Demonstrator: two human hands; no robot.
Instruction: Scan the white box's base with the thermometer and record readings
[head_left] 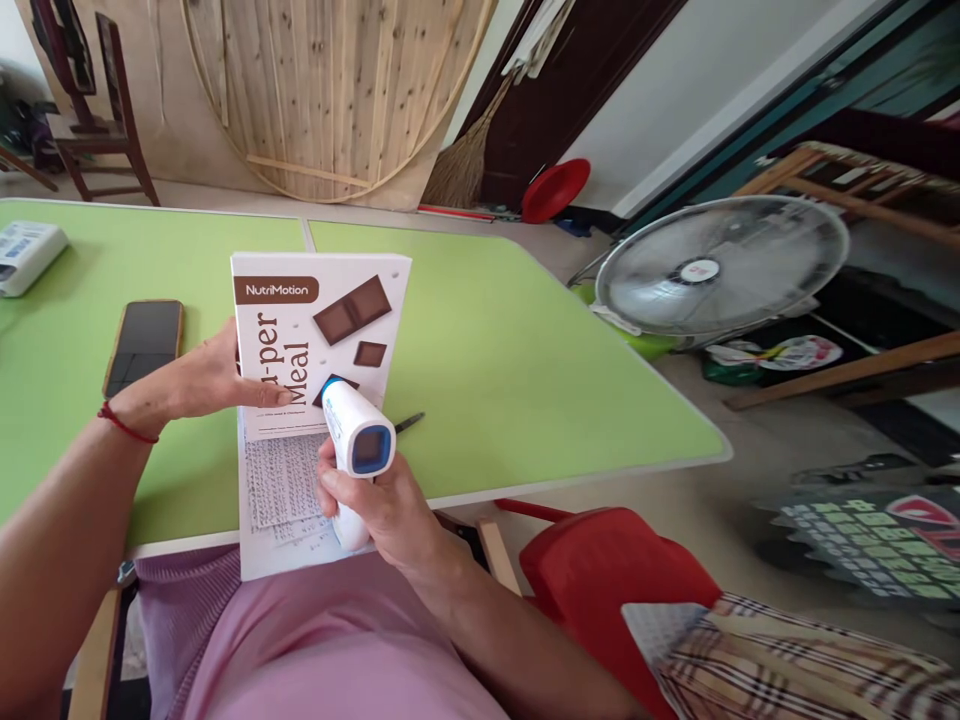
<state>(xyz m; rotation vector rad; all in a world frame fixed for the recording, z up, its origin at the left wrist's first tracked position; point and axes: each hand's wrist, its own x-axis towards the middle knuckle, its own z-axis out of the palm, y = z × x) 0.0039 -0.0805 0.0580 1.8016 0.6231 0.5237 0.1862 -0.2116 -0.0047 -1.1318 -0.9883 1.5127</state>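
My left hand [225,378] grips the left side of a white NutriMotion box [315,340] with pictures of chocolate, its thumb across the front. The box stands upright over the green table. In my right hand [382,505] is a white and blue infrared thermometer [352,430], fingers wrapped round its handle. Its nose points at the lower part of the box front, and its small screen faces me. Below the box lie handwritten sheets of paper [289,485], partly covered by the thermometer and overhanging the table edge. A dark pen [409,422] lies right of the thermometer.
A phone [144,345] lies on the green table [510,370], left of the box. Farther left sits a white device [28,255]. A standing fan [720,265] is beyond the table's right end. A red chair [615,580] stands close at my right.
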